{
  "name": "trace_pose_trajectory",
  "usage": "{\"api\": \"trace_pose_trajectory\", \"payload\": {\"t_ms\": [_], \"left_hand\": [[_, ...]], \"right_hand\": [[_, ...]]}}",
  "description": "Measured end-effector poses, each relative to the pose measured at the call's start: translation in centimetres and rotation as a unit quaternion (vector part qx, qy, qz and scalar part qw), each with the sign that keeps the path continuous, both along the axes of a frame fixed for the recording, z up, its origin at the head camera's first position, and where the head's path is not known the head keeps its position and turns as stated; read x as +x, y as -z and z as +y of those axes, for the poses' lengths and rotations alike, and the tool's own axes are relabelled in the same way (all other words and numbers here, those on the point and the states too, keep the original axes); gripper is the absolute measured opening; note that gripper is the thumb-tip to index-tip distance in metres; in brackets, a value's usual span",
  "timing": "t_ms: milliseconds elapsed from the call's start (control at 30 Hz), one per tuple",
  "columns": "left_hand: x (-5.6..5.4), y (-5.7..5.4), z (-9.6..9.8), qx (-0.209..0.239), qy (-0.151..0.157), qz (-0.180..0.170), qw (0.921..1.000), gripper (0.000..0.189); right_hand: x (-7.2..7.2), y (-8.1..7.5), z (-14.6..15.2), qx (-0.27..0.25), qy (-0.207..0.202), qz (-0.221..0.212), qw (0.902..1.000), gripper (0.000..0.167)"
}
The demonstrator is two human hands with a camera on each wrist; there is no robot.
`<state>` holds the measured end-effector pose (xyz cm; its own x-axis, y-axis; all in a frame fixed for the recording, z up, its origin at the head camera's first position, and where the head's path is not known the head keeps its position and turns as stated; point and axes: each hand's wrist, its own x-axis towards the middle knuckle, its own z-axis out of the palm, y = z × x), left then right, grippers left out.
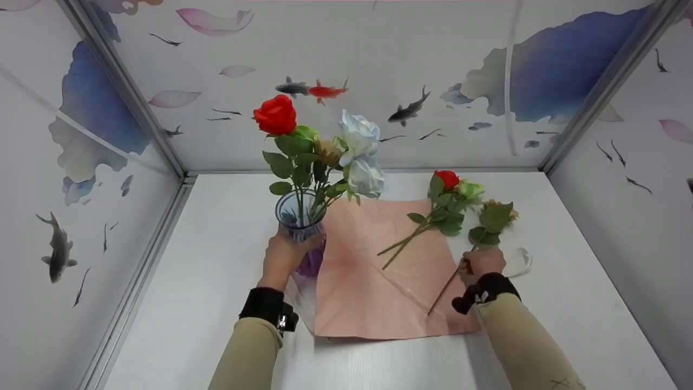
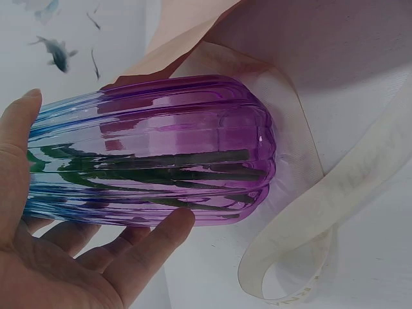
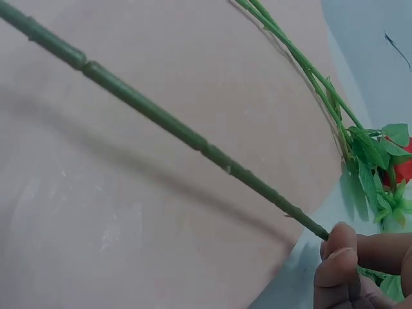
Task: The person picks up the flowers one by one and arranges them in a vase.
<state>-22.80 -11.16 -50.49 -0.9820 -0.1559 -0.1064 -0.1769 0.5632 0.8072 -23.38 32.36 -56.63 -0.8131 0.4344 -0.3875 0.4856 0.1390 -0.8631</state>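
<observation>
Head view: left hand (image 1: pixel 284 255) wraps the vase (image 1: pixel 303 232); right hand (image 1: pixel 484 261) pinches a single flower (image 1: pixel 495 216) above the pink paper's (image 1: pixel 373 292) right side. Risk, I'd say: vase is top-heavy with blooms, so a slack left grip could tip it. Sweeping the flower left could also snag the two loose flowers (image 1: pixel 446 208). Flower's long axis runs diagonally: bloom away and rightward, cut end back toward the person and left.

Left wrist view: fingers spread around the glass, thumb on the opposite side. Vase axis runs crosswise, mouth left, base right. Can't tell if the base touches the table. Ribbon (image 2: pixel 309 219) lies near the base; might catch if the vase gets dragged.

Right wrist view: thumb and fingertips pinch the stem, cut end free, shadow below. Pinch that narrow could let it twist.
</observation>
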Motion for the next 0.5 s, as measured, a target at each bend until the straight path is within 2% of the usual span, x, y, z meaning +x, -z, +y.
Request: {"api": "trace_pose_trajectory", "payload": {"t_ms": [100, 167, 367, 400, 500], "left_hand": [[-0.05, 0.02, -0.03, -0.002, 0.0, 0.0, 1.0, 0.09], [-0.07, 0.04, -0.05, -0.003, 0.0, -0.001, 1.0, 0.091], [-0.07, 0.11, -0.09, 0.006, 0.0, 0.003, 1.0, 0.093], [-0.04, 0.1, -0.09, 0.009, 0.0, 0.004, 1.0, 0.093], [0.03, 0.07, -0.12, 0.011, 0.0, 0.006, 0.9999, 0.092]], "right_hand": [[0.2, -0.06, -0.09, -0.017, 0.021, -0.003, 0.9996, 0.015], [0.26, -0.11, -0.16, -0.011, 0.029, -0.006, 0.9995, 0.016], [-0.11, -0.09, -0.11, -0.076, 0.059, 0.002, 0.9953, 0.026], [-0.15, -0.1, -0.11, -0.091, 0.061, 0.009, 0.9939, 0.027], [-0.29, -0.08, -0.12, -0.085, 0.038, 0.028, 0.9952, 0.029]]}}
